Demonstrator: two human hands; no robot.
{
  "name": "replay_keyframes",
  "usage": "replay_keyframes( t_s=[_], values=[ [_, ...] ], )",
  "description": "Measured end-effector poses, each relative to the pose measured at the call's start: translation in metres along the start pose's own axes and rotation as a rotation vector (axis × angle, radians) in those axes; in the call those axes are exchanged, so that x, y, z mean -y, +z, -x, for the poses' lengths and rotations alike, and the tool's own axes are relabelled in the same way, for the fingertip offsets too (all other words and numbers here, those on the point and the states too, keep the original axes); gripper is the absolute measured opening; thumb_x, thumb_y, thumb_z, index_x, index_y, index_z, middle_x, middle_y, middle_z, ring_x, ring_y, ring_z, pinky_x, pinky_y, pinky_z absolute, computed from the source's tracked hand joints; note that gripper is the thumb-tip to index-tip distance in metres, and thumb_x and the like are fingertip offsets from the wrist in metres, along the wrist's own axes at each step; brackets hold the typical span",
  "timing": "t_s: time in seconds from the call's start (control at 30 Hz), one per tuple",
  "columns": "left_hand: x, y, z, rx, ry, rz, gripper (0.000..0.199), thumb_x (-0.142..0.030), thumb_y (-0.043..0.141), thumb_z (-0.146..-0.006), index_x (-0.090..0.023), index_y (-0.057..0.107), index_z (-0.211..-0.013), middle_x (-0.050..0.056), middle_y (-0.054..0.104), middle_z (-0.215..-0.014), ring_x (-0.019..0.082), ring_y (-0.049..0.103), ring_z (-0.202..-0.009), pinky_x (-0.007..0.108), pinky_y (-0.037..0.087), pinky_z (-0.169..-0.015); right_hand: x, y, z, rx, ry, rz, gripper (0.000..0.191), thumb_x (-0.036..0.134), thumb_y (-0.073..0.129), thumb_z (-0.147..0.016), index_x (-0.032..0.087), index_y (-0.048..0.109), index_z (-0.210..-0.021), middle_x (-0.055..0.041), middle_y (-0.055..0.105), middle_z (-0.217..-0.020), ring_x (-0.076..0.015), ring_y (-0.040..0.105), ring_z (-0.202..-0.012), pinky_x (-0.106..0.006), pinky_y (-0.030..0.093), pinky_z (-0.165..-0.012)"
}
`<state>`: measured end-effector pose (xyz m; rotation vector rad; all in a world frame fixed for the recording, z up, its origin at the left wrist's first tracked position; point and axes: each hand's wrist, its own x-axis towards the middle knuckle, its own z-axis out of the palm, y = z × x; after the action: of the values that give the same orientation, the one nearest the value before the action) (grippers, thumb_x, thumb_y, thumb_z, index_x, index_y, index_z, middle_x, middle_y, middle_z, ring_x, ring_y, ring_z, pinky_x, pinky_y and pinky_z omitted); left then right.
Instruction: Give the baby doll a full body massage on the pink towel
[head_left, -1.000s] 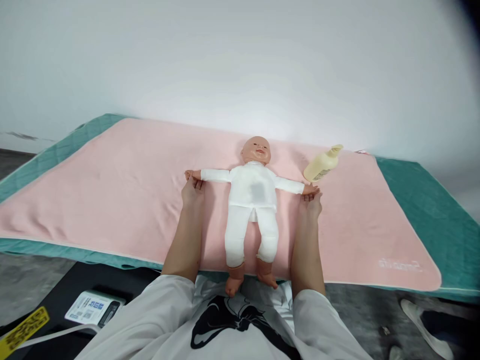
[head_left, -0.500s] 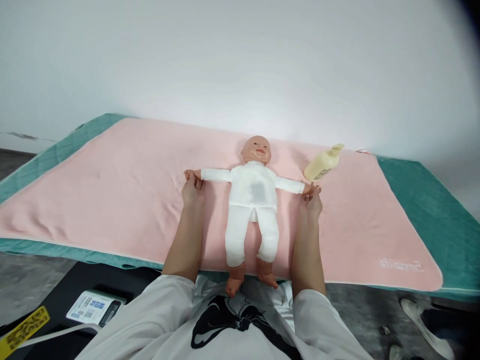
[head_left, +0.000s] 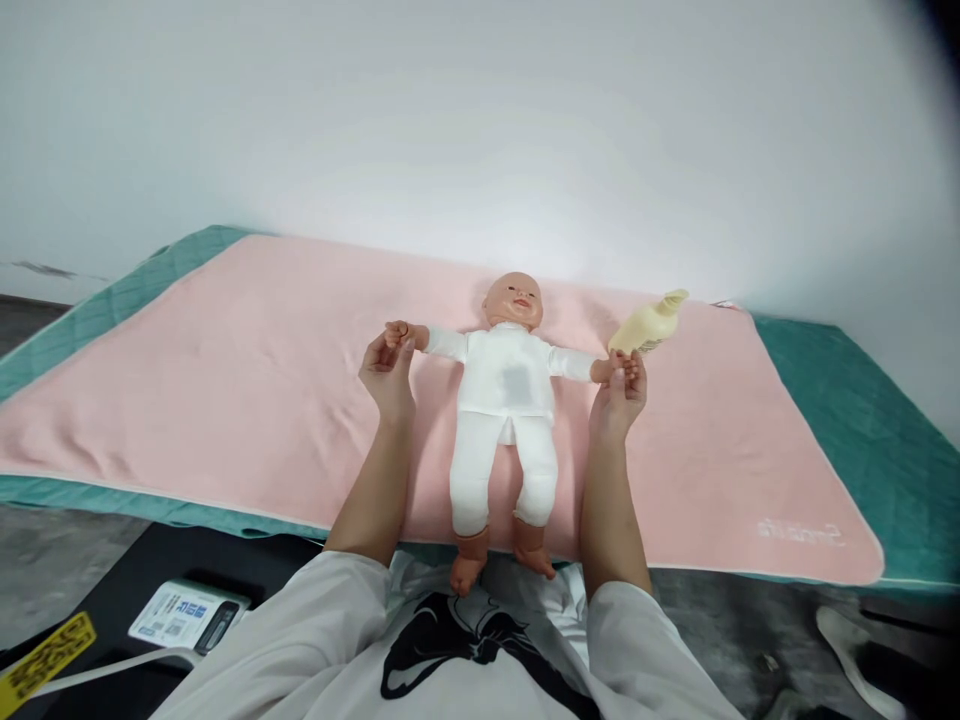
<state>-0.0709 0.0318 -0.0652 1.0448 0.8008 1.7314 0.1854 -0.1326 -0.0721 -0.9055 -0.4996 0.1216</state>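
Observation:
A baby doll (head_left: 506, 370) in a white top and white trousers lies on its back on the pink mat (head_left: 300, 400), head toward the wall, its arms spread wide. My left hand (head_left: 388, 368) has its fingers closed round the doll's hand on the left side. On the other side, my right hand (head_left: 624, 385) grips the doll's other hand. Just beyond my right hand, a pale yellow pump bottle (head_left: 651, 322) lies on the mat; its lower end is partly hidden.
Green padding (head_left: 847, 400) shows round the pink mat, with a white wall (head_left: 480, 130) behind. At the lower left, a white box-like device (head_left: 187, 614) rests on a black surface (head_left: 247, 560) near a yellow strip (head_left: 52, 660). A shoe (head_left: 855, 660) shows at the lower right.
The doll's hands are raised and drawn slightly inward, its sleeves bunched. My hands have turned and moved with them. The shoe at the lower right has shifted a little.

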Motion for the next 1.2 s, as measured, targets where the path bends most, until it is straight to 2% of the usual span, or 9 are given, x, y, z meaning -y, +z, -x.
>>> replay_keyframes(
  t_s=[0.1, 0.23, 0.4, 0.5, 0.67, 0.93, 1.1, 1.2],
  values=[
    [-0.006, 0.002, 0.008, 0.141, 0.068, -0.04, 0.036, -0.028, 0.083, -0.069, -0.019, 0.072, -0.103, 0.007, 0.072, -0.105, 0.023, 0.068, -0.105, 0.042, 0.052, -0.101, 0.001, 0.006, 0.007, 0.132, -0.055, 0.053, 0.038, 0.034, 0.081, -0.07, 0.021, 0.068, -0.103, -0.003, 0.071, -0.103, -0.0177, 0.068, -0.103, -0.048, 0.046, -0.108],
    [-0.01, 0.003, 0.019, 0.326, 0.108, -0.191, 0.035, -0.031, 0.084, -0.068, -0.022, 0.075, -0.101, 0.007, 0.074, -0.106, 0.025, 0.068, -0.105, 0.044, 0.051, -0.101, 0.0, 0.007, 0.015, 0.328, -0.028, 0.103, 0.033, 0.035, 0.085, -0.065, 0.024, 0.071, -0.093, -0.0021, 0.071, -0.098, -0.019, 0.068, -0.1, -0.05, 0.051, -0.103],
    [-0.005, 0.004, 0.025, 0.556, 0.321, -0.292, 0.029, -0.028, 0.085, -0.067, -0.03, 0.077, -0.095, 0.004, 0.076, -0.102, 0.024, 0.071, -0.099, 0.046, 0.051, -0.098, 0.002, 0.011, 0.024, 0.583, -0.016, 0.185, 0.028, 0.029, 0.085, -0.065, 0.027, 0.073, -0.091, -0.0035, 0.072, -0.096, -0.0211, 0.066, -0.103, -0.047, 0.056, -0.097],
    [-0.002, 0.005, 0.025, 0.657, 0.395, -0.334, 0.024, -0.028, 0.084, -0.069, -0.032, 0.077, -0.092, 0.003, 0.077, -0.1, 0.024, 0.072, -0.097, 0.046, 0.05, -0.097, 0.003, 0.013, 0.028, 0.693, -0.043, 0.217, 0.026, 0.026, 0.081, -0.07, 0.027, 0.074, -0.095, -0.005, 0.072, -0.101, -0.0212, 0.066, -0.104, -0.046, 0.057, -0.093],
    [-0.001, 0.004, 0.022, 0.76, 0.496, -0.395, 0.023, -0.03, 0.081, -0.074, -0.033, 0.076, -0.097, 0.002, 0.077, -0.099, 0.023, 0.073, -0.097, 0.044, 0.051, -0.095, 0.003, 0.013, 0.032, 0.725, -0.049, 0.25, 0.025, 0.026, 0.078, -0.073, 0.028, 0.073, -0.097, -0.0054, 0.071, -0.104, -0.0216, 0.068, -0.102, -0.043, 0.06, -0.087],
    [-0.006, 0.008, 0.022, 0.915, 0.582, -0.444, 0.019, -0.03, 0.075, -0.08, -0.031, 0.075, -0.099, 0.002, 0.076, -0.103, 0.022, 0.071, -0.103, 0.044, 0.049, -0.098, 0.006, 0.017, 0.03, 0.8, -0.085, 0.361, 0.025, 0.028, 0.083, -0.068, 0.031, 0.076, -0.092, -0.0036, 0.075, -0.099, -0.0221, 0.068, -0.1, -0.047, 0.051, -0.099],
    [-0.01, 0.009, 0.021, 1.021, 0.667, -0.462, 0.044, -0.043, 0.086, -0.064, -0.03, 0.073, -0.104, 0.005, 0.075, -0.107, 0.026, 0.067, -0.111, 0.05, 0.041, -0.107, 0.01, 0.019, 0.028, 0.894, -0.152, 0.44, 0.037, 0.038, 0.089, -0.062, 0.033, 0.076, -0.097, -0.0024, 0.076, -0.102, -0.0232, 0.069, -0.099, -0.045, 0.049, -0.099],
    [-0.01, 0.01, 0.021, 1.041, 0.676, -0.444, 0.048, -0.044, 0.086, -0.064, -0.031, 0.072, -0.107, 0.005, 0.075, -0.107, 0.027, 0.067, -0.112, 0.05, 0.041, -0.108, 0.01, 0.019, 0.028, 0.931, -0.203, 0.453, 0.041, 0.044, 0.088, -0.061, 0.034, 0.075, -0.098, -0.0013, 0.076, -0.101, -0.0228, 0.07, -0.098, -0.043, 0.049, -0.098]
  ],
)
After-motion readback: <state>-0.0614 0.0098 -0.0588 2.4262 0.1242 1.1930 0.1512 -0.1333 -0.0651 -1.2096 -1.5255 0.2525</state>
